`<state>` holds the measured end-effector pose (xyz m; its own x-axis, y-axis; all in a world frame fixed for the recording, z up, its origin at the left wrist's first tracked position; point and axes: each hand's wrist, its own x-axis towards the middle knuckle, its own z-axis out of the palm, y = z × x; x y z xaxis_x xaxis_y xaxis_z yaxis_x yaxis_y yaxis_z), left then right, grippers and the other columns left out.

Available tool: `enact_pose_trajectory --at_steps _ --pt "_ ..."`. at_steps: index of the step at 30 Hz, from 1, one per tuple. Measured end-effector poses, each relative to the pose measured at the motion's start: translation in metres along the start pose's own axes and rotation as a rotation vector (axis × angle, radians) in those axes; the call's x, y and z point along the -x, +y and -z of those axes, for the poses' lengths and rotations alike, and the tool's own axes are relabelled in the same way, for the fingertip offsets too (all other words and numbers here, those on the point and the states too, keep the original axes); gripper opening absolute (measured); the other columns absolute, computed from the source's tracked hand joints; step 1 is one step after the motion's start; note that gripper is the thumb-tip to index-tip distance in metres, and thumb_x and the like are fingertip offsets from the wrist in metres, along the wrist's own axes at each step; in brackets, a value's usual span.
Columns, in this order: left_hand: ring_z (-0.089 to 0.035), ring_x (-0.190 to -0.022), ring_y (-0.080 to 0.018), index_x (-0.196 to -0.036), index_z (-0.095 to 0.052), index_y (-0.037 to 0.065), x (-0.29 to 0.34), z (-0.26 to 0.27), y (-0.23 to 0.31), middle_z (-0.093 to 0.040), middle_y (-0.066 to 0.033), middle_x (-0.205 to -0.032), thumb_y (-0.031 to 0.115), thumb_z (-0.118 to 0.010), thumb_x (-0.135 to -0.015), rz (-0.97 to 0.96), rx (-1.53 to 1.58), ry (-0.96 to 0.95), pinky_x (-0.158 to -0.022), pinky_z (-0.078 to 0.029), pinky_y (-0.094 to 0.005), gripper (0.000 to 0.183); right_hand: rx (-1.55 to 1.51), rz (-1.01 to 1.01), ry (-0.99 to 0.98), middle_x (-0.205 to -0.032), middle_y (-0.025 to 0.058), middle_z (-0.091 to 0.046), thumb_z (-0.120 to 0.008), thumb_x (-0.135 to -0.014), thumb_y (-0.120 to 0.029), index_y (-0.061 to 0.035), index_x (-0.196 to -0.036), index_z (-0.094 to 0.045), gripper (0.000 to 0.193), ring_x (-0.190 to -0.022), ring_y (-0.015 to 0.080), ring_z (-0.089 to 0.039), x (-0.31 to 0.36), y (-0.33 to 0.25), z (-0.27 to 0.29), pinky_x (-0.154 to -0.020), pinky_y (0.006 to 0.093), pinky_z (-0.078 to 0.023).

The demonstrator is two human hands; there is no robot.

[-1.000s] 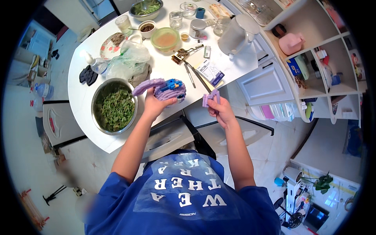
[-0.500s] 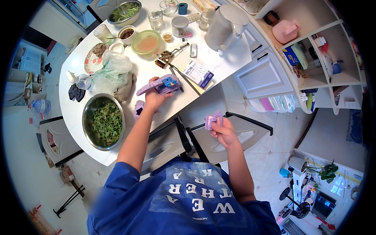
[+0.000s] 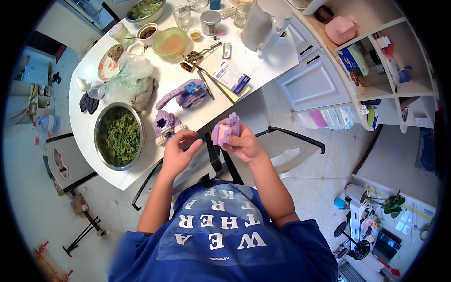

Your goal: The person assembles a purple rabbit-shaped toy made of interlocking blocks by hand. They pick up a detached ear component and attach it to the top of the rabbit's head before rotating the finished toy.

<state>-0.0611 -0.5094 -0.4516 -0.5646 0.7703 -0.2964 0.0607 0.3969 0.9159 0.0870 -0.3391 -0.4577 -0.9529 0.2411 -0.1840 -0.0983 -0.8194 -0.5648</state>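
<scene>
My right hand (image 3: 245, 144) grips a small purple-and-pink piece with stepped, blocky edges (image 3: 226, 131), held just off the table's front edge. Beside it, my left hand (image 3: 178, 152) has its thumb and fingers apart and nothing between them. Its fingertips are close to a purple, bumpy-surfaced piece with a dark round opening and a pale base (image 3: 165, 126), which stands near the table edge. Farther back lies a larger purple, bumpy piece with a long arm and a blue part on top (image 3: 190, 94); neither hand touches it.
On the white table (image 3: 127, 176), a steel bowl of green leaves (image 3: 119, 136) stands at the left, near a plastic bag (image 3: 129, 77). Behind are a lidded green bowl (image 3: 170, 43), a flat box (image 3: 231, 79) and a large jug (image 3: 265, 26). A chair (image 3: 291, 145) stands close by.
My left hand has let go of the larger purple piece, now lying on the table, and come back toward me. My right hand has moved left with the purple-and-pink piece.
</scene>
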Motion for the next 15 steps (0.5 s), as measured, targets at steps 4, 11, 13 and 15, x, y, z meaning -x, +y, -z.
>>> enact_pose_trajectory --at_steps 4,11,13,15 --pt "-0.064 -0.095 -0.0176 -0.117 -0.057 -0.004 0.028 0.0 0.034 -0.066 -0.011 -0.106 0.013 -0.07 -0.088 -0.019 0.622 -0.15 -0.084 -0.054 -0.0317 0.036 0.101 -0.013 -0.013 -0.098 0.0103 -0.066 -0.078 -0.075 -0.005 0.0018 -0.115 -0.059 0.045 -0.08 0.0117 -0.061 -0.001 0.01 -0.021 -0.06 0.0217 -0.045" --pt "-0.068 -0.087 -0.0184 -0.117 -0.054 -0.003 0.055 0.021 0.037 -0.068 -0.0131 -0.102 0.016 -0.07 -0.088 -0.051 0.756 -0.139 -0.076 -0.058 -0.0319 0.038 0.298 0.077 0.018 -0.1 0.009 -0.068 -0.077 -0.072 0.0 0.004 -0.112 -0.062 0.043 -0.089 0.0131 -0.065 0.007 0.021 -0.062 -0.081 0.0267 -0.053" --pt "-0.068 -0.088 -0.0195 -0.118 -0.053 -0.004 0.063 0.027 0.037 -0.067 -0.0144 -0.103 0.018 -0.067 -0.09 -0.009 0.844 -0.161 -0.077 -0.059 -0.0322 0.038 0.371 0.086 0.016 -0.098 0.0073 -0.068 -0.077 -0.072 0.001 0.0036 -0.109 -0.063 0.039 -0.086 0.0106 -0.063 0.011 0.026 -0.073 -0.078 0.0247 -0.052" --pt "-0.068 -0.089 -0.019 -0.117 -0.054 -0.004 0.072 0.038 0.046 -0.067 -0.0134 -0.102 0.017 -0.065 -0.091 0.085 0.947 -0.221 -0.076 -0.059 -0.0318 0.035 0.475 0.103 0.003 -0.096 0.0055 -0.068 -0.076 -0.072 0.003 0.0024 -0.107 -0.065 0.036 -0.082 0.0082 -0.061 0.015 0.029 -0.083 -0.074 0.023 -0.05"
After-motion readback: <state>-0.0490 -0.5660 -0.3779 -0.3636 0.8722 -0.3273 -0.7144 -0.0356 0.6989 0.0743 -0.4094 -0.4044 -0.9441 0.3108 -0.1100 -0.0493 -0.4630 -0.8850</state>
